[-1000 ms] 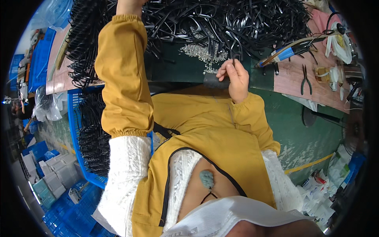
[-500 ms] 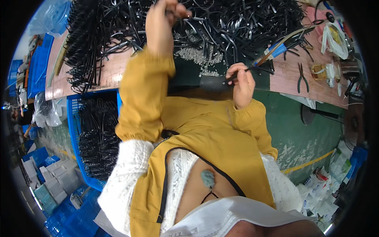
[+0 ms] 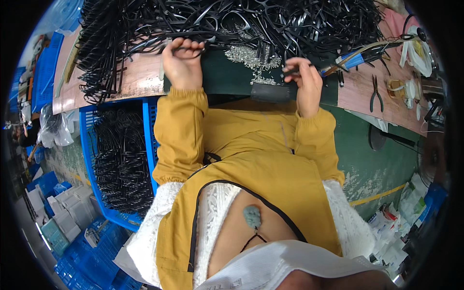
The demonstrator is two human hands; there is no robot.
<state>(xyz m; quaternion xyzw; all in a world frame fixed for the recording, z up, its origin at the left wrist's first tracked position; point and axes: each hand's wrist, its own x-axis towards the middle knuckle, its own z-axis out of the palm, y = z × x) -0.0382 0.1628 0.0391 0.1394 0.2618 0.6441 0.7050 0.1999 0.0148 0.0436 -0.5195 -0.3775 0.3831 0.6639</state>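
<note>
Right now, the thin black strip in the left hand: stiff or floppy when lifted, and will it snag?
The black strip in the left hand looks thin and long, so probably light and springy, bending under its own length. It probably drags neighbours along, since it lies against the tangled pile of black strips. Its glossy surface suggests it may slip in a loose pinch.

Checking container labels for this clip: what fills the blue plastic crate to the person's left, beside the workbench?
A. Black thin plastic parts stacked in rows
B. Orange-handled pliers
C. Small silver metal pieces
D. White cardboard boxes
A: the blue plastic crate is packed with black thin plastic parts lying in rows, like the heap of them on the workbench; the small silver metal pieces lie on the bench, not in the crate.
</note>
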